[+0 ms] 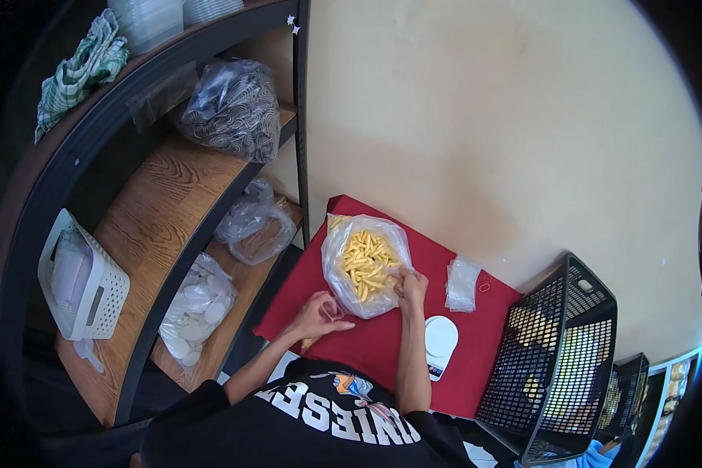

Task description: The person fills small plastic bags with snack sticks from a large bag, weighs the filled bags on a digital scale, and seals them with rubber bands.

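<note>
A large clear plastic bag (339, 292) stands open on the red tabletop (476, 355), with many yellow stick-shaped pieces (364, 261) inside. My right hand (411, 287) pinches the bag's rim at its right side. At the bag's near left edge is my left hand (321, 316), its fingers apart and a bit of clear plastic beside them. To the right lie a white scale (441, 341), a stack of small clear bags (462, 285) and a few rubber bands (485, 284).
Black crates (558, 359) with yellow contents stand at the right. On the left, a shelf (152, 210) holds a bag of dark spiral pieces (238, 109), a bag of white discs (199, 308), another clear bag (257, 222) and a white basket (82, 285). A wall (476, 117) rises behind.
</note>
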A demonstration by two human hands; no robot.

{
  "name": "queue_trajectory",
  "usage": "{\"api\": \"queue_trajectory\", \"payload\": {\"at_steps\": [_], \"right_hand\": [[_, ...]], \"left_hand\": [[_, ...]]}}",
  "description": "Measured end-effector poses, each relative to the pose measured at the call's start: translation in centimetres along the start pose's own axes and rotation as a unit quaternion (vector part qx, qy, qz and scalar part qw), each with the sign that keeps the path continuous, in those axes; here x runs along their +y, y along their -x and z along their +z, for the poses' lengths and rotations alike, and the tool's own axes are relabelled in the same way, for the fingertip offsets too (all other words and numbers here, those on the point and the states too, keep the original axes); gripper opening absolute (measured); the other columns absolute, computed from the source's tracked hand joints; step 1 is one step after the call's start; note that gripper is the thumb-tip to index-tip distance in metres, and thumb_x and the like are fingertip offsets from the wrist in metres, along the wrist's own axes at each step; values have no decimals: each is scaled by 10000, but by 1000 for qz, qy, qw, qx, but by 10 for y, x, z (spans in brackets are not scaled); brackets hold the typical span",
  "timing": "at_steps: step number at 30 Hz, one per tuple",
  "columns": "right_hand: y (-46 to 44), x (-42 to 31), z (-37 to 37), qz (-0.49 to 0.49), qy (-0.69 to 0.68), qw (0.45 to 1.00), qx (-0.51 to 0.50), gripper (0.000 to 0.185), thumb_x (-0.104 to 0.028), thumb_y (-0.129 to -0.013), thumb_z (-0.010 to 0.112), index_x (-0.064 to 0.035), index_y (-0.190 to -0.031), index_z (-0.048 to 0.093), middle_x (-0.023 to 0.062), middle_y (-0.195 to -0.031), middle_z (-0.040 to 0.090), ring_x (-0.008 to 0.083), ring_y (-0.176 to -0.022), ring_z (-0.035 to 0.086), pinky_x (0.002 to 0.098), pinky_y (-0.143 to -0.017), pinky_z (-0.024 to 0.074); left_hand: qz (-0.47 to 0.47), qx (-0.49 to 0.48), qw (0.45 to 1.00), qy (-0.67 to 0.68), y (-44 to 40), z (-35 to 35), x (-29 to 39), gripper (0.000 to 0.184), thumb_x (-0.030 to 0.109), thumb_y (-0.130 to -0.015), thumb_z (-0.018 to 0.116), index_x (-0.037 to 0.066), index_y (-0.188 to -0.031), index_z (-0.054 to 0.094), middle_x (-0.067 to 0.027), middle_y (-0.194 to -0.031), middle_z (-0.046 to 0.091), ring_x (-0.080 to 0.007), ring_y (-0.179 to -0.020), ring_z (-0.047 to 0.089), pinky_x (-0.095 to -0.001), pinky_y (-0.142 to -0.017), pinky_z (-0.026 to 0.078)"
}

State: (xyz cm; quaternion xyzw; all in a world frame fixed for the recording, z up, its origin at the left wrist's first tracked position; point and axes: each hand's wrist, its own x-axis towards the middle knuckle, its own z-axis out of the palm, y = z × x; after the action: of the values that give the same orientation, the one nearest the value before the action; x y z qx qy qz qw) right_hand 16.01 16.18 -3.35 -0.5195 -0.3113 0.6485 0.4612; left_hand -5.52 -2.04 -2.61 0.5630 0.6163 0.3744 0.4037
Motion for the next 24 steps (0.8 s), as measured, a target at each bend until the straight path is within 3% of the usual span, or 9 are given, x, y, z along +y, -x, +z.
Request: {"api": "queue_trajectory", "payload": {"at_steps": [2,5,7,8,10,16,17,22,24], "right_hand": [[5,-6,-3,-12,-32,999,6,170,-71,-985,609,36,-853,606,126,-674,640,63,-386,365,248,-368,245],[-1,-7,-14,-23,-72,997,14,174,-96,-986,630,10,-850,603,177,-760,691,65,-397,376,245,-383,266],[-2,-7,-23,-18,-80,997,15,175,-109,-984,641,0,-853,604,197,-803,710,68,-403,384,244,-393,278],[-3,-10,-25,-12,-95,995,9,175,-120,-985,649,-1,-862,610,184,-791,704,69,-405,384,244,-399,285],[-3,-25,-21,-10,-111,994,-1,177,-131,-985,657,-2,-871,616,170,-779,698,71,-408,383,245,-405,292],[26,-113,-12,-117,-181,976,-8,163,-128,-981,665,-24,-865,616,80,-709,645,57,-390,353,245,-396,273],[33,-127,-12,-135,-190,972,-20,165,-124,-990,651,-39,-856,603,62,-691,623,56,-377,347,242,-393,265],[69,-147,-2,-198,-134,971,2,170,-118,-995,649,-46,-851,594,30,-638,582,48,-379,364,240,-378,246],[72,-121,-3,-250,-19,967,50,156,-113,-991,667,-45,-867,601,-2,-631,563,33,-403,403,226,-387,268]], "left_hand": [[62,45,993,-85,8,4,-15,604,478,-664,944,46,-880,581,-125,-951,605,-247,-908,645,-357,-781,537],[-35,83,983,-158,23,-4,25,573,394,-682,960,53,-971,602,-127,-935,642,-208,-912,661,-380,-753,562],[-57,74,995,26,18,-1,44,577,349,-678,967,48,-984,581,-112,-903,647,-222,-858,664,-378,-743,549],[-56,73,995,26,13,2,51,577,349,-678,967,48,-984,581,-112,-903,647,-222,-858,664,-378,-743,549],[103,158,982,1,-5,7,69,583,303,-687,966,28,-995,554,-98,-887,650,-233,-819,664,-370,-753,545],[253,235,938,4,-72,9,121,647,286,-684,966,20,-1073,523,-132,-989,616,-244,-958,638,-365,-857,519],[259,232,938,1,-84,13,119,671,268,-676,953,31,-1130,519,-158,-1028,602,-333,-1002,618,-429,-888,495],[213,191,951,-120,-100,26,123,650,264,-668,929,29,-1126,533,-169,-1050,608,-368,-1030,582,-469,-909,435],[199,171,954,-147,-99,37,114,633,256,-665,917,29,-1117,537,-174,-1054,607,-374,-1030,571,-479,-903,414]]}}
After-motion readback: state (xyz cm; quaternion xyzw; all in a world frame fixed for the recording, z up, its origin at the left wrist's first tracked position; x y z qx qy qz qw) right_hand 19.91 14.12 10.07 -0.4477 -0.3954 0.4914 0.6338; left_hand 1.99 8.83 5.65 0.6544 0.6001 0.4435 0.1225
